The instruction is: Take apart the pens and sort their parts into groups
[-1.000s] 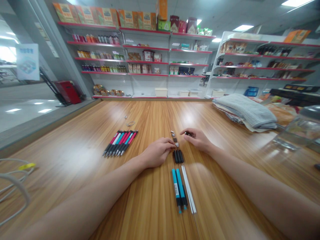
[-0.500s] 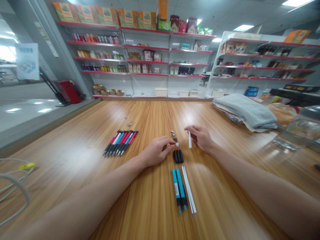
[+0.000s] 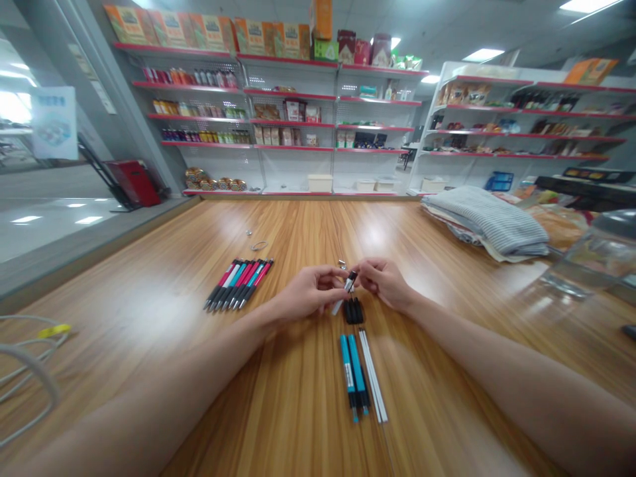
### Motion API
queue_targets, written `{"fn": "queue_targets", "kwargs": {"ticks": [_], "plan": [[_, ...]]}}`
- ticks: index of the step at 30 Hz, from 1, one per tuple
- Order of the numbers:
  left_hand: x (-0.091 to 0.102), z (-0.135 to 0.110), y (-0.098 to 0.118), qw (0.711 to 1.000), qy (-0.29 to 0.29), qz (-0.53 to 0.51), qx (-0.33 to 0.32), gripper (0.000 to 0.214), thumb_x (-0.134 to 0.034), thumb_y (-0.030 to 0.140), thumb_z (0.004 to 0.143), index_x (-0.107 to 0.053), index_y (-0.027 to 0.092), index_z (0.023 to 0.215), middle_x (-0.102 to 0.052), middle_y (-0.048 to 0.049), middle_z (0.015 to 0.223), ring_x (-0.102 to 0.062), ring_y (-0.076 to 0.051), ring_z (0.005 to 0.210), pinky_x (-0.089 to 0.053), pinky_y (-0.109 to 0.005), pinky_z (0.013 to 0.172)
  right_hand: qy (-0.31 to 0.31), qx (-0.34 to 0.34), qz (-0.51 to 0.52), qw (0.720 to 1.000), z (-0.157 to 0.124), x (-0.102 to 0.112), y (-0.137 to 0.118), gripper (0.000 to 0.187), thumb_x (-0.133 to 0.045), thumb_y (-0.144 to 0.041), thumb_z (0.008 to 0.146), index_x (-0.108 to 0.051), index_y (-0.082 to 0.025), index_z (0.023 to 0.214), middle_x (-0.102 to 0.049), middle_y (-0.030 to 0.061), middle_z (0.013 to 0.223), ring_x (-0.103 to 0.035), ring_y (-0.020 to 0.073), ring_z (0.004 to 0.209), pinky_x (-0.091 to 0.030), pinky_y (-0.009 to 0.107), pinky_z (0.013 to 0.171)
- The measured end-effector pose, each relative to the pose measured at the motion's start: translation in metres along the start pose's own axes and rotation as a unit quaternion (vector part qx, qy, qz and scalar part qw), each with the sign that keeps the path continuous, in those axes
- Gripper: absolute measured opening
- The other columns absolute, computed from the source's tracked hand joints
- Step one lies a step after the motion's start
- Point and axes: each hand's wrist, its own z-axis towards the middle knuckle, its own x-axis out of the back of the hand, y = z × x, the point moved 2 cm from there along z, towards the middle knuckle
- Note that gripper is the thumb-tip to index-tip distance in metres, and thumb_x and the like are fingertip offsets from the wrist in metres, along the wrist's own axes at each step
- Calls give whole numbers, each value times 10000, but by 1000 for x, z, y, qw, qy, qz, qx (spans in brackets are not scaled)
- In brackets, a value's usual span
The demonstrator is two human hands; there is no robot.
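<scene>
Both hands meet just above the middle of the wooden table [image 3: 149, 318]. My left hand [image 3: 303, 291] and my right hand [image 3: 385, 281] pinch the two ends of one small pen part [image 3: 346, 288], white with a black tip, held tilted between them. Right under it lie a few short black pen pieces [image 3: 354, 310]. Nearer to me lie two teal pen barrels [image 3: 354, 374] beside thin white refill tubes [image 3: 372, 374]. A tiny metal piece [image 3: 342, 264] lies just beyond the hands.
A row of several assembled pink and teal pens [image 3: 240, 275] lies to the left, with small metal rings [image 3: 258, 246] beyond it. Folded striped cloth [image 3: 489, 222] and a clear jar [image 3: 591, 262] stand at the right. White cable [image 3: 24, 371] lies at the left edge. Store shelves fill the background.
My right hand picked up a white pen part and brought it left to meet my left hand, which lifted off the table; both now grip the part together.
</scene>
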Motion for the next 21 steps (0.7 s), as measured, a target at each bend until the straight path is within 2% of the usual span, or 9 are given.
{"fn": "queue_targets", "kwargs": {"ticks": [2,5,7,9,11,13,16,21], "plan": [[7,-3,9,998,-43,27,24,426,-650,385,780,-554,134,1110,-602,5,708,-545,-81,519,-426,-190,464,36,6,35,999,3,10,2,427,-595,-542,786,-683,-126,826,-600,30,609,-309,41,401,-139,220,385],[17,-11,27,977,-138,152,57,261,-633,347,788,-615,142,949,-585,23,629,-538,-82,499,-424,-202,492,83,-12,78,993,7,24,5,425,-606,-541,774,-671,-126,834,-566,12,601,-285,37,391,-135,224,381],[18,-18,38,936,-205,283,42,173,-658,299,760,-656,173,879,-634,9,695,-578,-104,582,-426,-215,543,84,-21,88,992,8,27,6,416,-604,-533,775,-666,-126,832,-556,5,597,-277,34,385,-133,223,380],[16,-24,45,892,-241,382,11,101,-696,241,712,-682,197,801,-655,10,730,-594,-125,677,-427,-230,622,72,-19,80,994,8,27,7,403,-593,-516,788,-666,-122,829,-556,7,594,-283,34,382,-127,223,384],[11,-28,48,864,-272,425,6,94,-709,217,690,-695,206,783,-666,3,759,-597,-135,717,-423,-238,663,61,-13,67,996,8,26,7,390,-586,-497,796,-668,-117,824,-560,11,591,-299,37,386,-124,224,387],[7,-32,50,849,-298,436,23,109,-711,234,690,-703,204,794,-672,-11,790,-598,-139,713,-420,-236,649,57,-10,61,996,7,25,7,359,-596,-471,787,-667,-120,822,-561,9,586,-311,41,392,-130,223,390],[6,-34,53,832,-304,460,55,126,-714,272,685,-703,203,790,-676,-19,796,-596,-142,695,-406,-229,605,48,-10,66,997,6,25,7,302,-624,-417,755,-667,-127,824,-562,5,582,-322,47,402,-142,222,395],[20,-36,57,804,-218,540,125,264,-723,368,649,-676,194,841,-669,-43,792,-599,-169,707,-386,-226,556,42,-15,71,996,6,26,6,261,-624,-378,746,-670,-130,816,-560,5,572,-324,54,408,-134,226,405]]}}
